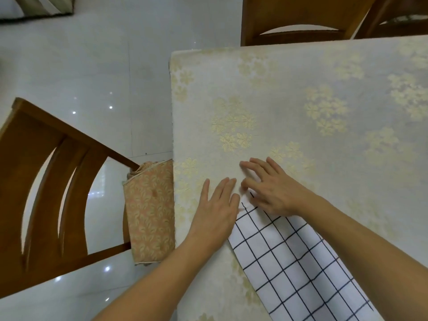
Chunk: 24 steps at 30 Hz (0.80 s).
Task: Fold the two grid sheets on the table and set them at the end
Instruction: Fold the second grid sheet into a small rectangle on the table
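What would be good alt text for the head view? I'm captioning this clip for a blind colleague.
Two bare hands rest flat at the far end of a folded white grid sheet on a floral tablecloth, the left hand beside its corner and the right hand on it. Wooden chairs stand around the table on a white tiled floor, one with a patterned cushion.

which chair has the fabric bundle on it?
The chair left of the table: a peach leaf-print fabric bundle rests on its seat. The chairs at the far edge show none.
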Motion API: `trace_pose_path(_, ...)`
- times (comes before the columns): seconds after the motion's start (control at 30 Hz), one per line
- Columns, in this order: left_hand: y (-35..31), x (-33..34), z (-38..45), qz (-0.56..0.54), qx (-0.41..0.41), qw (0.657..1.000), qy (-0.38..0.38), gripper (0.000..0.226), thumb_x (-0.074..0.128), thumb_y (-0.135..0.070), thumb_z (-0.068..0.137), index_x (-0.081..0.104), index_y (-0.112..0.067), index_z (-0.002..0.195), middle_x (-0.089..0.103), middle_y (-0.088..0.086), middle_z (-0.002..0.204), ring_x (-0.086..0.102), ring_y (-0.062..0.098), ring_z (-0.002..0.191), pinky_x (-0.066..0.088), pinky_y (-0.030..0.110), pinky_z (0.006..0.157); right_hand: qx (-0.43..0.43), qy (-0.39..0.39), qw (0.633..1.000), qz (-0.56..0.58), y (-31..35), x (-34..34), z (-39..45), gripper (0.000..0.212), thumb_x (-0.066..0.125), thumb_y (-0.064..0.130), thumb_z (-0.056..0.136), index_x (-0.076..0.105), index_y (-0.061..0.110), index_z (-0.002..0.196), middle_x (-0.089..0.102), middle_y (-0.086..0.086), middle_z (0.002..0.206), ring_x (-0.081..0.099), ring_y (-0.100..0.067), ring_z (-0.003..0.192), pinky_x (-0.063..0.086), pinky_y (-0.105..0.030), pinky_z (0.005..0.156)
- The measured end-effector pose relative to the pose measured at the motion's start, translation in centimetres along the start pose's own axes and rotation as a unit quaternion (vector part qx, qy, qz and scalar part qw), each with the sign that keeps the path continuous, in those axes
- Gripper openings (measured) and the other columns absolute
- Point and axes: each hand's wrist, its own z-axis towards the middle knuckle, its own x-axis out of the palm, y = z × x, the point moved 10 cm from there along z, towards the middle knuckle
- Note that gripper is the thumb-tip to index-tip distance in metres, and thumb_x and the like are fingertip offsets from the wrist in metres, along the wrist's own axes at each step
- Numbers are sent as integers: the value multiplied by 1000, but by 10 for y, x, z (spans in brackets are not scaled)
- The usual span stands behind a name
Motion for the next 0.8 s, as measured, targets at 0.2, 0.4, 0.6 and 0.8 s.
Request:
trace_pose_path(0.2,12,-1,5,-25,-28,999,11,22,59,-34,93,58,-15,103,49,13,146,42,28,139,32,60,111,-35,-17,999,11,8,-9,4,21,40,41,93,53,27,102,29,-7,158,21,-32,147,14,-59,119)
trace_pose_path(0.4,15,-12,19,-39,-1,999,-14,18,69,-25,87,64,-12,99,60,11,133,52,28,129,36,59,110,-34,-58,997,36,2,-27,1,14,54,35,92,54,24,99,46,-5,147,38,-26,139,20,-55,119)
trace_pose_path(0.6,13,-30,28,-8,72,996,-46,24,68,-13,86,62,-12,109,65,8,125,56,26,126,35,55,112,-9,41,998,45,-9,-30,16,33,50,40,95,59,37,126,46,12,149,34,-16,141,16,-46,119)
trace_pose_path(0.8,39,-47,45,-12,50,998,-26,22,62,-24,90,65,-11,107,72,4,111,60,25,123,35,53,114,14,-25,1000,13,-15,-50,23,26,52,31,97,67,28,119,64,8,131,56,-20,124,39,-42,106)
